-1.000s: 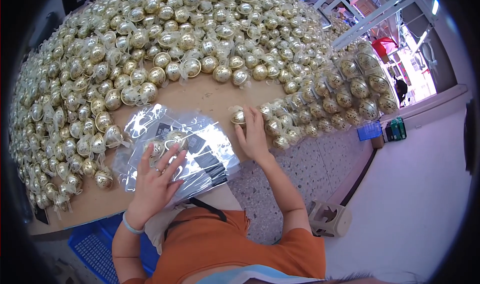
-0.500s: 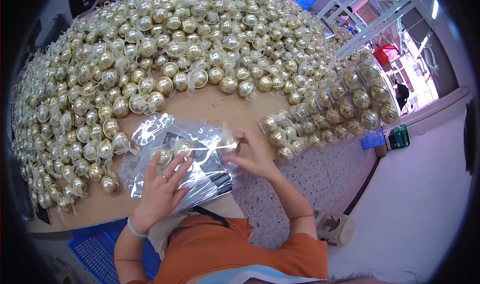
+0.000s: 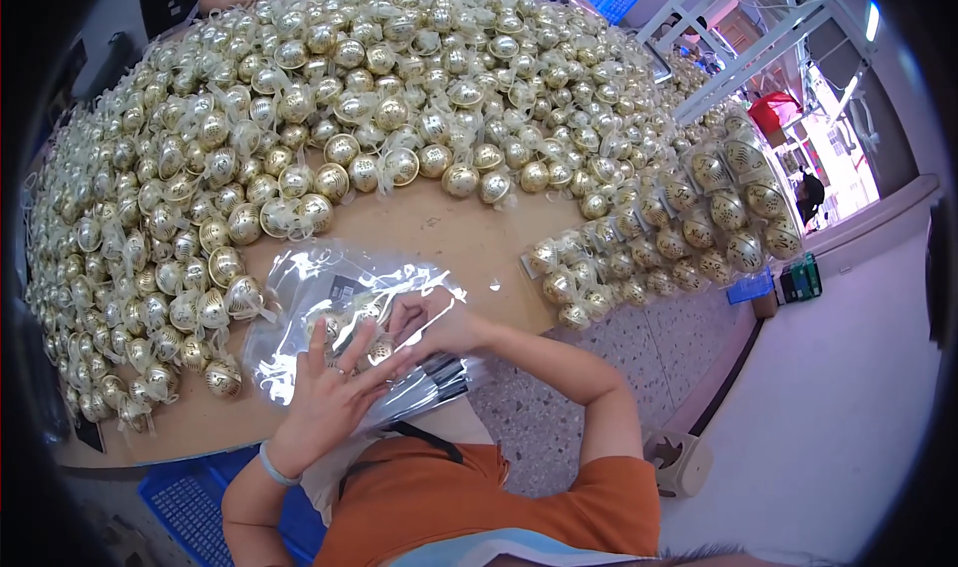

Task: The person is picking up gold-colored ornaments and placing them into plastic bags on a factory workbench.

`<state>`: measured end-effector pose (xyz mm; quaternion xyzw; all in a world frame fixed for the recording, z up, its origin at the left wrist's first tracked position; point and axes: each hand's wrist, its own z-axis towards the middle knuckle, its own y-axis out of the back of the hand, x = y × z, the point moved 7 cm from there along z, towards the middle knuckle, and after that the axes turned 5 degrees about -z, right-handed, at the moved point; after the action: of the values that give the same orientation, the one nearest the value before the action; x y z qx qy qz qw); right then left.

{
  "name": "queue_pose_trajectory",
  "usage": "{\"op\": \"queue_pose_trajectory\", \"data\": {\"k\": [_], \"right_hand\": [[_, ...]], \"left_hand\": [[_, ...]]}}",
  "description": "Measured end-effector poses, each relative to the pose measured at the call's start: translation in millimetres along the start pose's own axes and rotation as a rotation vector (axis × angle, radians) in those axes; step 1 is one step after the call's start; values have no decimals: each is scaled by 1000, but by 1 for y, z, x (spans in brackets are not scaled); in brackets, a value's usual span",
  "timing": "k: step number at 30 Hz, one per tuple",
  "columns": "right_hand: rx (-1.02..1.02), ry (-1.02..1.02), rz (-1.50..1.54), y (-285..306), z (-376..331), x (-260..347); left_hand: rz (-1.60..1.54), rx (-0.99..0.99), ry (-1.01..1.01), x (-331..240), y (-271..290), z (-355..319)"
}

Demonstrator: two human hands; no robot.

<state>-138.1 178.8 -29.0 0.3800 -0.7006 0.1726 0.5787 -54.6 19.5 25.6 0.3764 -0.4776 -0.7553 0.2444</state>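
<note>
A clear plastic bag (image 3: 284, 342) lies at the near edge of the table, with a few gold ball ornaments (image 3: 379, 348) showing in its middle. My left hand (image 3: 334, 392) rests over the bag with its fingers spread around the balls. Its fingertips reach up beside them. My right hand (image 3: 434, 325) comes in from the right, partly behind shiny plastic, its fingers curled close beside the balls. What those fingers hold, if anything, is hidden by glare and the hand itself. The tips of my two hands nearly meet.
A large heap of gold ball ornaments (image 3: 389, 113) with pale ribbons covers the far and left table (image 3: 469, 238). Rows of packed ornaments (image 3: 679, 233) stand at the right edge. A blue basket (image 3: 190, 502) is below the table, a beige stool (image 3: 684, 464) at right. Someone's hands show across the table.
My right hand has moved left from the bag's right edge to the balls in its middle, and its fingers have curled. My left hand has shifted slightly right and stays over the bag.
</note>
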Motion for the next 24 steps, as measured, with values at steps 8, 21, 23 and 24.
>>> {"op": "queue_pose_trajectory", "data": {"k": [8,21,23,24], "right_hand": [[189,-310,-710,125,6,16],[-668,314,143,135,-26,28],[-610,367,255,120,-39,13],[-531,431,366,111,-44,9]], "left_hand": [[80,38,48,-1,-1,-1],[-106,90,-90,-8,1,29],[-93,77,-101,-9,0,31],[-109,57,-97,-8,2,30]]}}
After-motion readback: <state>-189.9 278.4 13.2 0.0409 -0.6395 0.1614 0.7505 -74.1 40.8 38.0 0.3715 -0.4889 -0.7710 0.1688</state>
